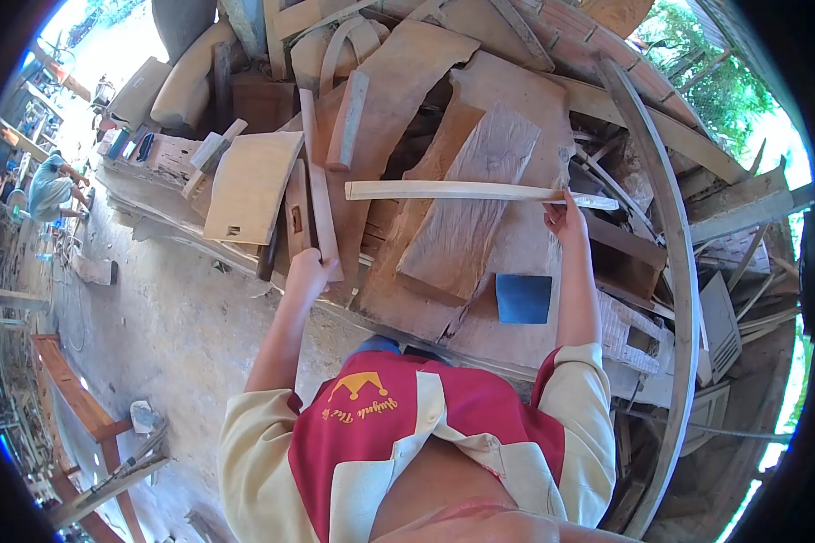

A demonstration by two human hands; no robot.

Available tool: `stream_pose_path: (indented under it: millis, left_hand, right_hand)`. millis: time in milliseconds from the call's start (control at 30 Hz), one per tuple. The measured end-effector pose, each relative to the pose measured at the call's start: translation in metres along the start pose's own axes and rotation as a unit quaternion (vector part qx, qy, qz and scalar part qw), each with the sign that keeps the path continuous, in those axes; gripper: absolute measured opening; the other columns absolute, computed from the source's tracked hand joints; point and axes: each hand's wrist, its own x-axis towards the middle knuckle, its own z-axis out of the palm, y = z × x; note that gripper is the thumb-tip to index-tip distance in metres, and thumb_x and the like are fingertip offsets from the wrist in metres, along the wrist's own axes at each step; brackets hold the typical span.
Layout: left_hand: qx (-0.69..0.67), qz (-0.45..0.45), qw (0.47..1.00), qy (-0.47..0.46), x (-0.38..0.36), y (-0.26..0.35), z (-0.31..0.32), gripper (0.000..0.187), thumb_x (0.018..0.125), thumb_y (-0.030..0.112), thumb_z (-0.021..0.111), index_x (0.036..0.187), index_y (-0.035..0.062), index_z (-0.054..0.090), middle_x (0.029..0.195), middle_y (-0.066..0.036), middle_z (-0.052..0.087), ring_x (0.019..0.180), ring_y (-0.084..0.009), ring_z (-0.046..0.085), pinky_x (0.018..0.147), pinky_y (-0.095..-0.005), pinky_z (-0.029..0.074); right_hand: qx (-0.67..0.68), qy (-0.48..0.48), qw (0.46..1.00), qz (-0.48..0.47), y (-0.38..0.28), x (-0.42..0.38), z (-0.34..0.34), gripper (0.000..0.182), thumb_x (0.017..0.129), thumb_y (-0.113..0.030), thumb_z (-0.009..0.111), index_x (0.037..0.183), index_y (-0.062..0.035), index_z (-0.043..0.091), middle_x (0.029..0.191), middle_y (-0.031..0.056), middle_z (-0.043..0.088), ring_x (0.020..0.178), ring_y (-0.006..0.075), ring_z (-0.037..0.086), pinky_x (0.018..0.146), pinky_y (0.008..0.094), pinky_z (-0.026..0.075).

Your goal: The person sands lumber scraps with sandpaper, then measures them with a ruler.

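My left hand [310, 271] is closed round the lower end of a brown wooden piece with a slot [299, 210], beside a narrow reddish strip. My right hand [566, 220] pinches a long, pale, slightly curved wooden strip [453, 190] near its right end. The strip lies across above a thick rough board [471, 199]. A blue square sheet [523, 299] rests on the workbench below, left of my right forearm. Left of my left hand lies a pale flat panel [254, 187] with a small slot.
Wooden boards and offcuts are piled behind the bench [507, 342]. A long curved beam [675, 271] stands at the right. A reddish wooden frame [77, 389] is on the floor at left. Another person [52, 190] crouches far left.
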Motion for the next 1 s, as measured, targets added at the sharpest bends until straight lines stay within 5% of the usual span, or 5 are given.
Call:
stream_pose_path:
  millis: [200, 367, 600, 667, 1000]
  left_hand:
    - [0.242, 0.136, 0.947, 0.160, -0.015, 0.027, -0.016, 0.036, 0.076, 0.029, 0.065, 0.071, -0.0052, 0.055, 0.064, -0.017, 0.058, 0.059, -0.0236, 0.060, 0.055, -0.0303, 0.048]
    - [-0.152, 0.174, 0.966, -0.112, 0.007, 0.034, 0.008, 0.033, 0.078, 0.030, 0.065, 0.090, -0.0003, 0.057, 0.081, -0.008, 0.062, 0.074, -0.0159, 0.059, 0.064, -0.0276, 0.046]
    - [-0.364, 0.174, 0.895, -0.189, 0.000, 0.113, 0.052, 0.056, 0.084, 0.027, 0.058, 0.126, -0.0004, 0.033, 0.105, -0.012, 0.057, 0.099, -0.0166, 0.053, 0.078, -0.0277, 0.043]
    - [-0.509, 0.241, 0.807, -0.177, 0.010, 0.135, 0.058, 0.048, 0.086, 0.031, 0.053, 0.119, 0.0014, 0.036, 0.096, -0.011, 0.059, 0.096, -0.0208, 0.057, 0.077, -0.0290, 0.045]
    - [-0.564, 0.153, 0.809, 0.067, 0.034, 0.159, 0.030, 0.033, 0.085, 0.041, 0.050, 0.099, 0.0125, 0.043, 0.082, -0.009, 0.055, 0.082, -0.0204, 0.056, 0.067, -0.0361, 0.048]
  right_hand:
    - [0.017, 0.027, 0.999, -0.019, 0.003, 0.000, -0.001, 0.028, 0.081, -0.035, 0.061, 0.094, -0.0123, 0.051, 0.080, 0.0075, 0.061, 0.077, 0.0214, 0.063, 0.057, 0.0307, 0.043]
    - [0.025, 0.014, 0.998, -0.054, 0.004, 0.000, -0.003, 0.030, 0.079, -0.032, 0.064, 0.094, -0.0101, 0.051, 0.078, 0.0086, 0.059, 0.069, 0.0217, 0.063, 0.050, 0.0291, 0.043]
    - [0.149, -0.069, 0.978, -0.128, -0.011, -0.065, 0.068, 0.026, 0.081, -0.025, 0.062, 0.096, -0.0070, 0.050, 0.079, 0.0076, 0.057, 0.074, 0.0259, 0.063, 0.063, 0.0338, 0.044]
    - [0.160, -0.118, 0.971, -0.135, -0.007, -0.098, 0.093, 0.026, 0.084, -0.023, 0.057, 0.100, -0.0056, 0.047, 0.080, 0.0092, 0.055, 0.070, 0.0244, 0.062, 0.061, 0.0332, 0.045]
    - [0.044, -0.248, 0.965, -0.079, 0.038, -0.178, 0.113, 0.028, 0.085, -0.028, 0.055, 0.102, -0.0053, 0.051, 0.100, 0.0098, 0.061, 0.086, 0.0208, 0.062, 0.068, 0.0329, 0.045]
